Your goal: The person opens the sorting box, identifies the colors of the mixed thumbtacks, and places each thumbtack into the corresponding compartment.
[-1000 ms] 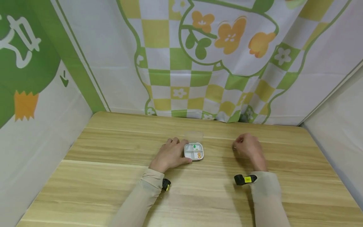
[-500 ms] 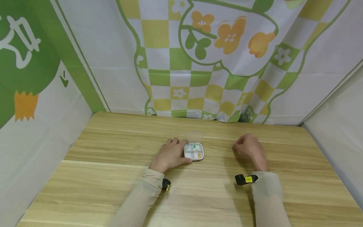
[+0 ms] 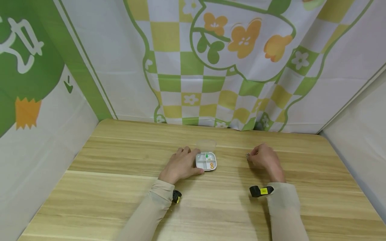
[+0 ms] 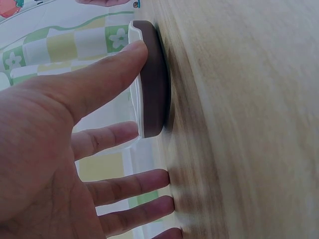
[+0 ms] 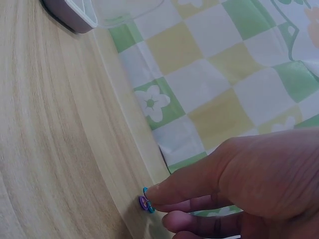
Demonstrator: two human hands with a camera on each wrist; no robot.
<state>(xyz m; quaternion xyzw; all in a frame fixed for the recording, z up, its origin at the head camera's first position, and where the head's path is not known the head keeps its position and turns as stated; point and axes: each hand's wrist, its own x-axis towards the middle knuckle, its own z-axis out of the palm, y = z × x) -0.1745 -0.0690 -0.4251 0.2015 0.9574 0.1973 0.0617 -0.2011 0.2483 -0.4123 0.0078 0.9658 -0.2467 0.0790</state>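
Note:
A small white pill box (image 3: 201,165) with four-way dividers stands open on the table, its clear lid (image 3: 206,144) tipped back behind it. Green bits (image 3: 207,156) lie in the far right compartment and orange ring-shaped pieces (image 3: 212,165) in the near right one. My left hand (image 3: 181,164) holds the box from its left side, thumb at the near corner and index fingertip at the far one; the other fingers rest spread beside it. Off to the right, my right hand (image 3: 265,157) pinches a tiny teal and purple piece (image 5: 145,202) between thumb and fingers, close over the table.
The wooden table (image 3: 120,194) reaches back to a checked, flower-printed curtain (image 3: 211,83). Fabric walls rise at the left and right. A black camera (image 3: 255,191) sits on the right wrist, another camera (image 3: 177,196) on the left.
The right hand's fingers shift slightly around the tiny piece, staying in nearly the same spot. The left hand and the pill box have not moved.

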